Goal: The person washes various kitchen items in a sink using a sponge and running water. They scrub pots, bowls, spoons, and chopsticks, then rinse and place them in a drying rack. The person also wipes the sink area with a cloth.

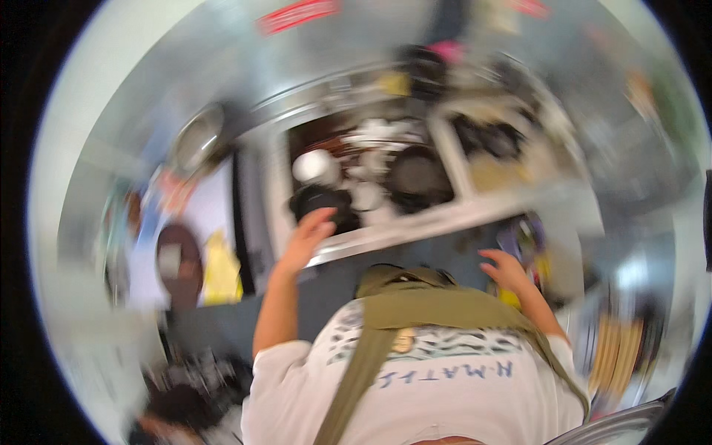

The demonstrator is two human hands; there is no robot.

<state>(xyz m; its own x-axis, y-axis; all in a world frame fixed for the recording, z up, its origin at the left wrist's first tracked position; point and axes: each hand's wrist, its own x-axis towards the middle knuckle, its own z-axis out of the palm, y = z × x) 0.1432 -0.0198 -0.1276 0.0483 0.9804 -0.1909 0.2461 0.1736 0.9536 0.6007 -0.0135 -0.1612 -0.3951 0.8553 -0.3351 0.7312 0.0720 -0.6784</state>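
Strong motion blur covers the view. Before me is a white-rimmed, two-compartment basin [389,228] that looks like a sink. Its larger left compartment holds a round white item [317,167], a dark round pan or bowl [420,178] and smaller white pieces [367,194]. My left hand [311,236] reaches over the front-left rim, its fingertips by a black object [325,203]; I cannot tell whether they touch. It appears to hold nothing. My right hand [506,271] is in front of the right compartment with fingers apart and nothing in it, beside a purple and yellow item [523,239].
Black items [489,136] lie in the right compartment. Left of the basin are a round metal bowl [200,139], a dark brown oval item [179,258] and a yellow cloth or packet [222,270]. Behind stands a black item [425,72]. A curved metal rim [617,423] is at lower right.
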